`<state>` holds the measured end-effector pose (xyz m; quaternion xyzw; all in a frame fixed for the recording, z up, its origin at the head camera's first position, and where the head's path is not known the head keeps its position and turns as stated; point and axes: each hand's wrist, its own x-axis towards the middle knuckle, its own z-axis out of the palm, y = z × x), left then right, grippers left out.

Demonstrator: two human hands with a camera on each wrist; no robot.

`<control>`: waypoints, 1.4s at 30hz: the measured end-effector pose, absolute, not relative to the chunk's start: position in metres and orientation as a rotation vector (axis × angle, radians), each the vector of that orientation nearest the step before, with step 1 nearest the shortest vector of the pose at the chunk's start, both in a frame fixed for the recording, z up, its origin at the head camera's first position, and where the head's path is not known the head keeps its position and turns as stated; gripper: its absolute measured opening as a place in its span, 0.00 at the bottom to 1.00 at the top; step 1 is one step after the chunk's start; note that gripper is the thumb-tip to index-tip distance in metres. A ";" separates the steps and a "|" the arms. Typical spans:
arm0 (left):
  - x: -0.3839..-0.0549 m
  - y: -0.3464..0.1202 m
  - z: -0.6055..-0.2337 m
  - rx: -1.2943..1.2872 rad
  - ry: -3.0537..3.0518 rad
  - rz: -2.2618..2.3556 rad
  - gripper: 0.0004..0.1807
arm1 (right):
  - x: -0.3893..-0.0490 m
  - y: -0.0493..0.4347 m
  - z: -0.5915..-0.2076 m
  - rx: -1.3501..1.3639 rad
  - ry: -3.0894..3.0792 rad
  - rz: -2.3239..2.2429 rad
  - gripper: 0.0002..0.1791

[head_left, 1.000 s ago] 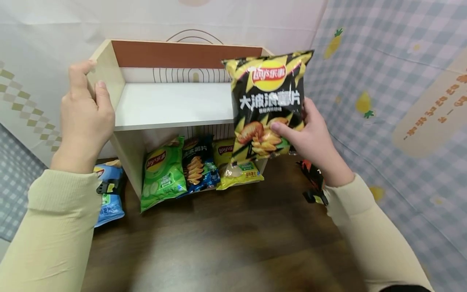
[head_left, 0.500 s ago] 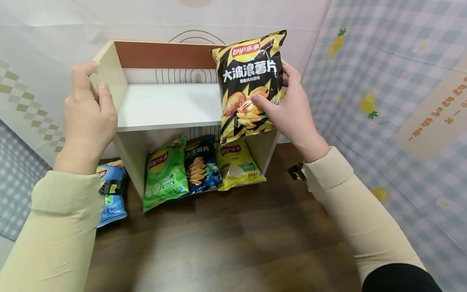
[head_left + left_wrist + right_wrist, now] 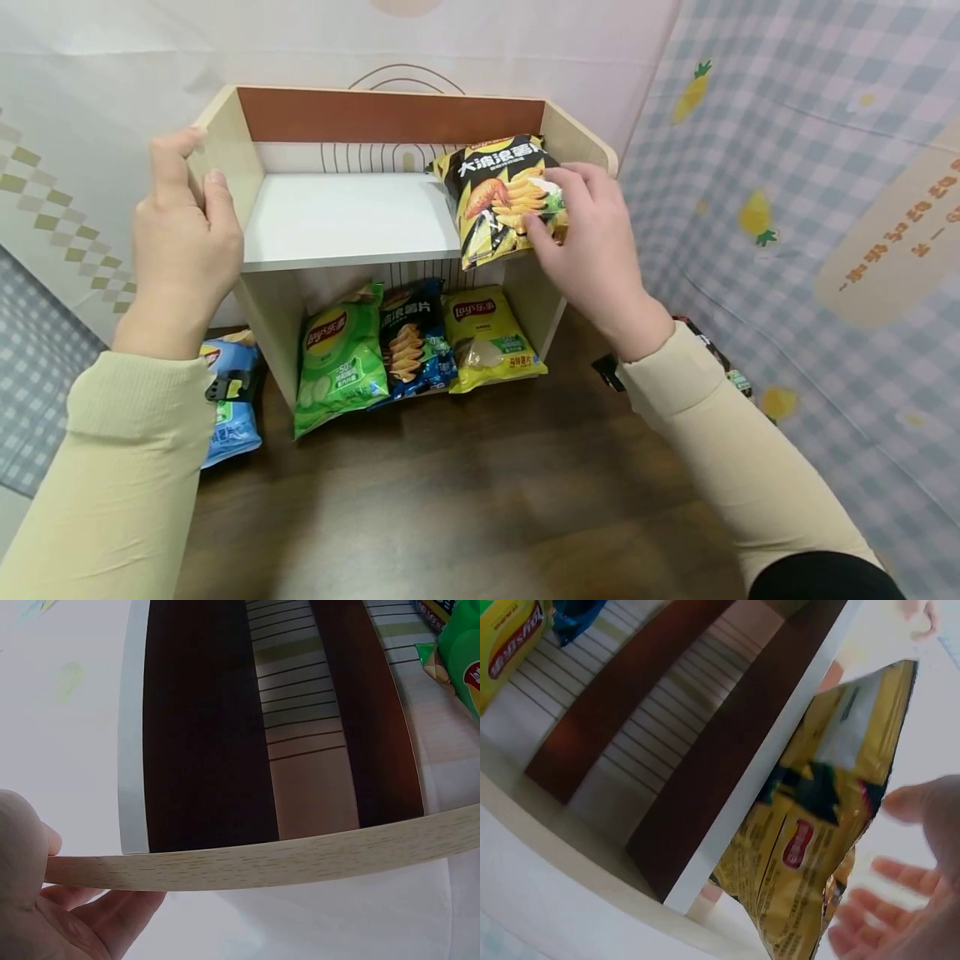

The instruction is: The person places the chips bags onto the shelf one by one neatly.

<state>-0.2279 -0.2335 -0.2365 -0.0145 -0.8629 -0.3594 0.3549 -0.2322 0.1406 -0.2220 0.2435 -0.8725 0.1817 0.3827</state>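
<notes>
My left hand [image 3: 187,242] grips the front edge of the left side panel of a small wooden shelf unit [image 3: 337,217]; in the left wrist view its thumb and fingers lie on either side of the panel [image 3: 247,866]. At the right end of the white upper board leans a black and yellow bag of Lay's potato chips [image 3: 498,196], front up, its bottom end jutting past the board's front edge. My right hand [image 3: 600,250] is at the bag's right side. In the right wrist view its fingers are spread, apart from the bag [image 3: 795,832], with the thumb near its edge.
Green [image 3: 341,362], dark blue [image 3: 412,346] and yellow [image 3: 491,342] chip bags stand in the lower compartment. A light blue bag [image 3: 234,429] lies on the brown surface left of the unit. A dark package [image 3: 705,337] lies at right, partly behind my forearm. Cloth hangs behind and at right.
My right hand has carried the black and yellow chip bag left and lowered it onto the upper board, then loosened its fingers from it. My left hand has stayed on the side panel.
</notes>
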 end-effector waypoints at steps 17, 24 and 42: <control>-0.229 -0.235 -0.238 -0.038 -2.248 -0.936 0.25 | -0.243 0.127 -0.250 0.715 -2.316 0.257 0.32; -0.230 -0.233 -0.238 -0.040 -2.246 -0.943 0.25 | -0.247 0.122 -0.251 0.635 -2.372 0.249 0.32; -0.231 -0.235 -0.239 -0.034 -2.242 -0.946 0.24 | -0.226 0.165 -0.255 0.693 -2.167 0.420 0.36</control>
